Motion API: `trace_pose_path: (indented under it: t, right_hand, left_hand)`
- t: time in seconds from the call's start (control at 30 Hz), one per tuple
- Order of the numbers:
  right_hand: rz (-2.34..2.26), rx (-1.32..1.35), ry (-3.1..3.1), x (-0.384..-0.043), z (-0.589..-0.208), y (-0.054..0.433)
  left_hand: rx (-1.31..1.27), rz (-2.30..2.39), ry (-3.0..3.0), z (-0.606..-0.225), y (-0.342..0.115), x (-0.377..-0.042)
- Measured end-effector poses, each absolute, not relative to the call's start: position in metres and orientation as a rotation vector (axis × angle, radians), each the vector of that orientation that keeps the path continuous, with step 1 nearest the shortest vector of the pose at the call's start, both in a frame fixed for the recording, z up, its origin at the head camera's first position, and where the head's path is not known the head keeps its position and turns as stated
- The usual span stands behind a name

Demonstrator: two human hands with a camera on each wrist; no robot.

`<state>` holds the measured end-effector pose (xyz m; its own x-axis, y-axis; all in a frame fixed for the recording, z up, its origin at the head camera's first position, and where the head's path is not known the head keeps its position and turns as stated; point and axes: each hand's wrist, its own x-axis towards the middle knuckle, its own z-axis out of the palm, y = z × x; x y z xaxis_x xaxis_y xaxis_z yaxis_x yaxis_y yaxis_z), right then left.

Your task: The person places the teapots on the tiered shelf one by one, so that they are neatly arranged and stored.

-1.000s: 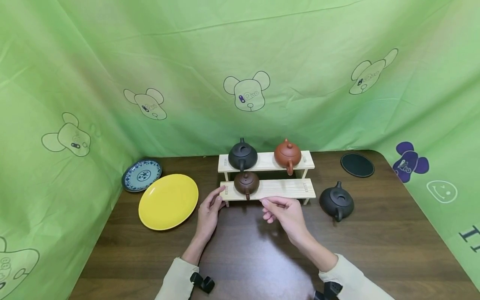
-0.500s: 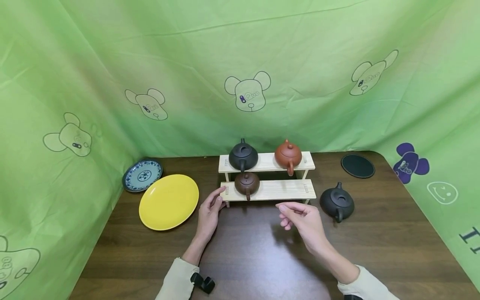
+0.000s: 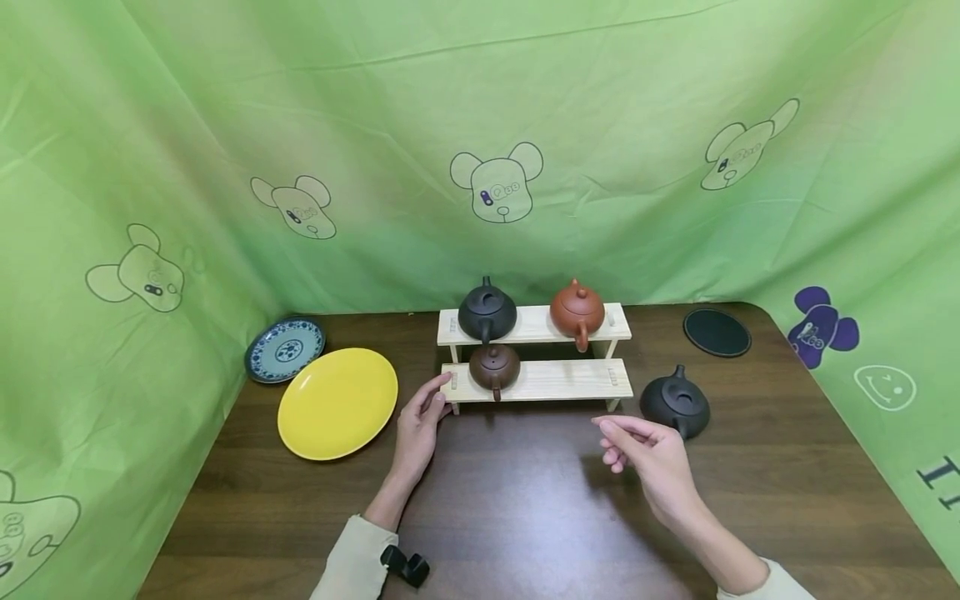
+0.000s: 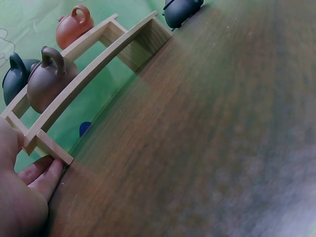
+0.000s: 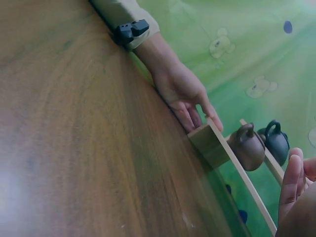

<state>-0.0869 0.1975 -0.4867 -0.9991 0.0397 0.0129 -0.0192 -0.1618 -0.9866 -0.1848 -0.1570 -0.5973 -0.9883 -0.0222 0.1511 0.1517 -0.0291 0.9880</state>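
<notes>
My left hand [image 3: 415, 429] holds the left end of a two-step wooden stand [image 3: 564, 380], thumb on the lower board and other fingers by its leg [image 4: 54, 148]. On that board sits a small dark brown teapot [image 3: 493, 367]. The upper board bears a black teapot [image 3: 486, 312] at left and a reddish-brown teapot [image 3: 577, 312] at right. My right hand [image 3: 651, 467] is above the table, right of the stand, with thumb and forefinger close together and nothing seen between them. Just behind it, a second black teapot [image 3: 674, 402] stands on the table, its handle partly hidden.
A yellow plate [image 3: 337, 404] lies on the left of the brown wooden table [image 3: 510, 508], beside a blue patterned plate [image 3: 286, 351]. A dark oval mat [image 3: 716, 332] lies at the back right. Green printed cloth [image 3: 375, 108] encloses the back and sides.
My right hand has moved right and slightly toward me, from the front of the stand to near the black teapot on the table. My left hand stays at the stand.
</notes>
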Motion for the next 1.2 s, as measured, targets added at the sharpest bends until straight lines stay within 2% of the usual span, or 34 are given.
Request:
trace_pose_path:
  t: [0.3, 0.5, 0.83, 0.93, 1.13, 1.2]
  right_hand:
    - [2.374, -0.041, -1.955, -0.078, -0.491, 0.214]
    - [2.331, -0.097, -1.95, -0.071, -0.494, 0.232]
    - [2.318, -0.189, -1.879, -0.061, -0.501, 0.265]
    - [2.298, -0.248, -1.89, -0.059, -0.503, 0.275]
    - [2.267, -0.342, -1.876, -0.058, -0.508, 0.292]
    - [2.267, -0.358, -1.87, -0.058, -0.51, 0.296]
  left_hand:
    - [-0.197, -2.16, -2.038, -0.597, -0.155, -0.184]
    - [-0.311, -2.107, -1.989, -0.582, -0.151, -0.175]
    - [-0.305, -2.073, -1.996, -0.555, -0.144, -0.162]
    - [-0.31, -2.095, -1.982, -0.569, -0.147, -0.169]
    - [-0.188, -2.118, -2.069, -0.57, -0.147, -0.171]
    - [-0.219, -2.112, -2.06, -0.573, -0.149, -0.173]
